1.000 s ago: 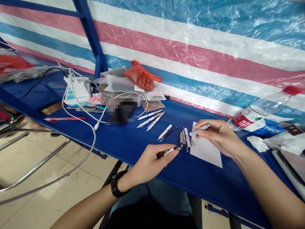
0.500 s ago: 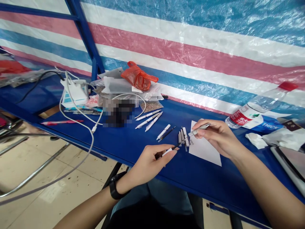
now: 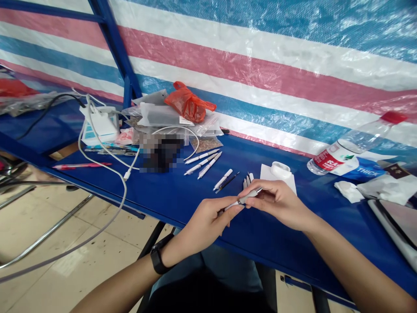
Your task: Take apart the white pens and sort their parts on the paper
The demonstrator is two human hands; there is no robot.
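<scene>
Between the fingers of my left hand (image 3: 208,219) is a white pen barrel (image 3: 231,205). My right hand (image 3: 282,203) pinches the grey-white front piece (image 3: 251,195) of the pen, its metal point toward the upper right. The two pieces meet end to end at a dark joint; whether they are fully joined I cannot tell. Just behind my right hand lie several white pen parts (image 3: 248,179), partly covered by it. Left of them, a white pen barrel (image 3: 223,180) rests beside a dark ink refill (image 3: 230,181). Farther back lie three white pens (image 3: 209,164).
A small white dish (image 3: 280,169) sits on white paper (image 3: 265,172). At right stand a red-capped bottle (image 3: 332,158) and crumpled tissue (image 3: 348,191). Plastic bags, an orange bag (image 3: 189,104) and white cables (image 3: 126,174) lie at back left. The blue table's (image 3: 182,208) front edge is near my lap.
My right hand has moved left and down, bringing the front piece against the barrel in my left hand. The dark refill between them is now covered. The white dish has come into view.
</scene>
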